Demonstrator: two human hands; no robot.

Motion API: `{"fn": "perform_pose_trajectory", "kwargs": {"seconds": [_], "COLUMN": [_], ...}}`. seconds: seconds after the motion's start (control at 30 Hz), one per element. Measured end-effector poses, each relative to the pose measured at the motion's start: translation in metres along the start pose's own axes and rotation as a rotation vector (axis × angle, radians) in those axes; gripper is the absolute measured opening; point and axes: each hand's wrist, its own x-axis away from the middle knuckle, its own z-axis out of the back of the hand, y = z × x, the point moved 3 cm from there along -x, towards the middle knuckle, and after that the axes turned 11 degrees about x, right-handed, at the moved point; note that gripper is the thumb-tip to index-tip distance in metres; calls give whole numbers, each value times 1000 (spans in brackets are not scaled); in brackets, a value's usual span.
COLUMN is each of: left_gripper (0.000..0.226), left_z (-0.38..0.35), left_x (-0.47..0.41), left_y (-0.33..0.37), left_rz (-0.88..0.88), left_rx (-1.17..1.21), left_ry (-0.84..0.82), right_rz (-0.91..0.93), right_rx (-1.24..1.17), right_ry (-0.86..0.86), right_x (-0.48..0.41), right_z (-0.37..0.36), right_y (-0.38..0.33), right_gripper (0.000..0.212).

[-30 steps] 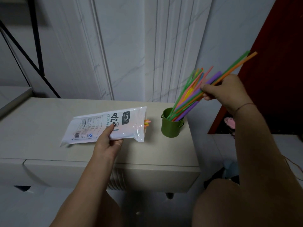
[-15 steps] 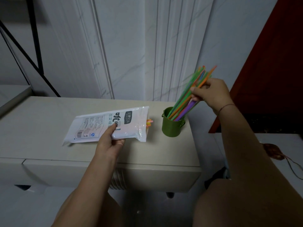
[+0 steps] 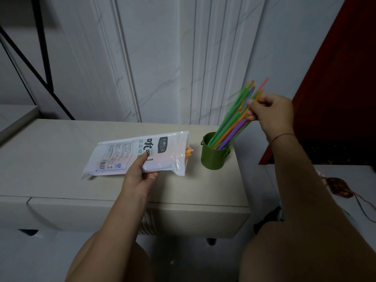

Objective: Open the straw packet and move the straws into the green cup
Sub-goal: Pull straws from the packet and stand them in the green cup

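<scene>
A small green cup (image 3: 213, 157) stands near the right end of the beige cabinet top (image 3: 50, 151). A bundle of coloured straws (image 3: 234, 125) leans out of it to the upper right, lower ends inside the cup. My right hand (image 3: 271, 115) pinches the bundle near its top. The white straw packet (image 3: 130, 154) lies on the cabinet left of the cup, its open end facing the cup with a few straw tips (image 3: 189, 152) sticking out. My left hand (image 3: 140, 174) grips the packet's near edge around its middle.
A white panelled wall rises directly behind the cabinet. A dark red panel (image 3: 335, 78) stands at the right. A black metal frame (image 3: 42, 64) crosses the upper left. The cabinet's right edge lies just past the cup, with a lower white surface (image 3: 356, 180) beyond.
My right hand lowered the straw bundle into the cup and tipped it more upright, moving left. The left hand and the packet stayed in place.
</scene>
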Motion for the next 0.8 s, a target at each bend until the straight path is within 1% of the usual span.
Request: {"fn": "perform_pose_trajectory", "kwargs": {"seconds": [0.03,0.1,0.13,0.2,0.23,0.33,0.43,0.47,0.53,0.6,0.63,0.67,0.73,0.8], "left_gripper": [43,31,27,30,30,36,32,29,23,24,25,27,27,32], "left_z": [0,-9,-11,-13,-15,-19,-23,-24,-27,-31,-33,-34,-38,-42], "left_x": [1,0,-6,-17,-18,-17,-14,-14,-13,-9,-8,-7,-3,2], "left_y": [2,10,11,10,10,11,12,13,13,13,14,13,13,14], "left_rz": [-12,0,11,74,73,51,51,48,32,13,1,-13,-48,-101], "left_rx": [-34,-54,26,304,367,394,402,403,386,354,338,317,255,140], "left_ry": [-16,-16,17,83,89,75,28,20,17,3,-8,-21,-55,-100], "right_rz": [7,25,29,37,37,21,11,28,66,69,29,-50,-315,-598], "right_rx": [-29,-73,-73,-38,-21,-10,-8,-35,-123,-150,-175,-212,-369,-639], "right_ry": [32,120,151,156,144,162,290,329,336,247,174,93,-96,-290], "right_x": [1,2,2,3,3,4,15,24,48,76,90,101,121,133], "right_z": [2,6,8,9,8,8,16,18,13,-3,-15,-27,-50,-68], "right_y": [-2,-4,-5,-6,-6,-2,-5,-9,-15,-17,-13,-7,8,16], "right_gripper": [12,6,6,7,7,15,22,18,4,11,9,7,14,25]}}
